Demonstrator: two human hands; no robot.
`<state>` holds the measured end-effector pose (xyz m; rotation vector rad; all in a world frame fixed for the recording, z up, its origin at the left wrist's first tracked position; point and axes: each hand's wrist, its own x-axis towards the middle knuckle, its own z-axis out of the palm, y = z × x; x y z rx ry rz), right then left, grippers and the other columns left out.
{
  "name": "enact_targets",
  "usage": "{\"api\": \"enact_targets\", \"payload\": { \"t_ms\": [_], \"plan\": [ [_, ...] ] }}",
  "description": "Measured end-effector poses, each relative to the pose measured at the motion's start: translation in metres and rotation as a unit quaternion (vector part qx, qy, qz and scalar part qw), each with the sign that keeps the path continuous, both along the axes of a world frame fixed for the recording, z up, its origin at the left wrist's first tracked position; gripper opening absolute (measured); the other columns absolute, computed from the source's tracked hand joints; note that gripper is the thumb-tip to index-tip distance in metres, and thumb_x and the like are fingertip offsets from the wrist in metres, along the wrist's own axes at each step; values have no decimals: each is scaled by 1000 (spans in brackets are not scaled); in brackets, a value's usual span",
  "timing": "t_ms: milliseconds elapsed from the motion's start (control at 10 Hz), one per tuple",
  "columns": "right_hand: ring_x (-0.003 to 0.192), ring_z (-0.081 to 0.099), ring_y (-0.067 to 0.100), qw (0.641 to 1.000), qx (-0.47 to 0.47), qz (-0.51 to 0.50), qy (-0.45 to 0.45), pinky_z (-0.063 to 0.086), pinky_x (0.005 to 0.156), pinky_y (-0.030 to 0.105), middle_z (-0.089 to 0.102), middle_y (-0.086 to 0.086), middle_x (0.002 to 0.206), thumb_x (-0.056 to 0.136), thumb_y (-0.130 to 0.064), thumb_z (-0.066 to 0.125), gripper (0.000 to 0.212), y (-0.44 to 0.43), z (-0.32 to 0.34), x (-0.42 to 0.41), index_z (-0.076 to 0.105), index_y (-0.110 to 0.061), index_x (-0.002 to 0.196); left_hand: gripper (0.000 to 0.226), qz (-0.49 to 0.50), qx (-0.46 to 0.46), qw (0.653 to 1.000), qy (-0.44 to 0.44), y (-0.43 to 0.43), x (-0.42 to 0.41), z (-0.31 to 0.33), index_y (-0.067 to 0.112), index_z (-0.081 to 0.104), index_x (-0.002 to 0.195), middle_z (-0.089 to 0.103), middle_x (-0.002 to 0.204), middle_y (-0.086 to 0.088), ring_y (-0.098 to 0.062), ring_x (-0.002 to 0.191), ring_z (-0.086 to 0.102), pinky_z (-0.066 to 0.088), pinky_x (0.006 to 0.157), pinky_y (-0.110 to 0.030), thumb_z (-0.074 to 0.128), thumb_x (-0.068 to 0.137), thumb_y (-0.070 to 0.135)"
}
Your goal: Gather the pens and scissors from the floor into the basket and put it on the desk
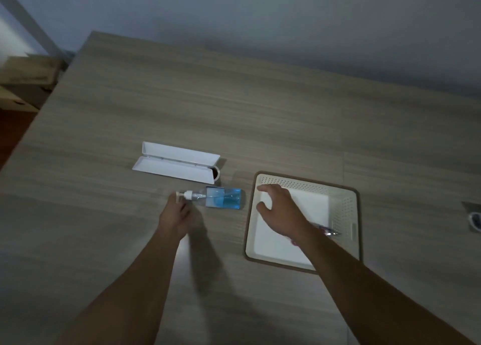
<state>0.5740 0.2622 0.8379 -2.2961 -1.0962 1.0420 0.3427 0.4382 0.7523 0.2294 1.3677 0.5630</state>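
— Where's the basket (346, 209)?

— I see it on the desk (182, 105), pens (328, 230) inside. My right hand (278, 209) hovers spread open above it; the left hand (175, 215), loose and empty, nears a pump bottle (221, 197).

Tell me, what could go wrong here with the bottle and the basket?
The clear pump bottle of blue liquid lies on its side, with the left hand at its pump, so a press might squirt or leak liquid onto the wooden desk. The right hand hovers spread over the white perforated plastic basket; a nudge could slide it into the bottle beside it.
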Motion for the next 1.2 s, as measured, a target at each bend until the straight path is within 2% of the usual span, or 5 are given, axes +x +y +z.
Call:
{"api": "enact_targets", "payload": {
  "t_ms": [200, 500, 700, 900, 1200],
  "plan": [
    [142, 50, 24, 997, -39, 55, 46, 44, 117, 39, 54, 3, 154, 100, -30, 59, 56, 43, -6, -41, 51, -19, 155, 17, -23, -25, 999, -41, 19, -5, -14, 16, 72, 113, 69, 138, -13, -13, 105, 71, 50, 100, -33, 56, 107, 22],
    [114, 66, 19, 989, -55, -18, 139, 49, 88, 30, 58, -2, 152, 104, -29, 55, 63, 38, -8, -53, 37, -32, 164, 29, -47, 229, 972, 17, -15, 9, 37, 7, 74, 130, 77, 123, -18, -18, 96, 78, 67, 81, -37, 71, 101, 9],
    [131, 64, 16, 973, -28, -63, 218, 52, 113, 49, 67, -19, 139, 102, -16, 54, 52, 34, -3, -60, 58, -43, 147, 26, -270, 407, 872, 42, -25, 29, 62, 19, 79, 125, 80, 124, 0, -21, 119, 75, 60, 103, -40, 73, 100, 16],
    [118, 72, 42, 963, -6, -87, 254, 54, 106, 63, 70, -12, 128, 93, -12, 46, 63, 31, -1, -62, 59, -47, 143, 28, -362, 478, 791, 123, -37, 43, 73, 17, 77, 127, 78, 121, 6, -11, 113, 74, 61, 101, -31, 74, 100, 17],
    [111, 73, 34, 960, 16, -104, 260, 58, 95, 48, 68, -24, 111, 98, -8, 55, 61, 29, 12, -70, 62, -67, 109, 49, -401, 520, 720, 223, -32, 30, 83, 25, 63, 144, 67, 142, 9, -7, 128, 62, 53, 112, -36, 73, 99, 38]
  ]
}}
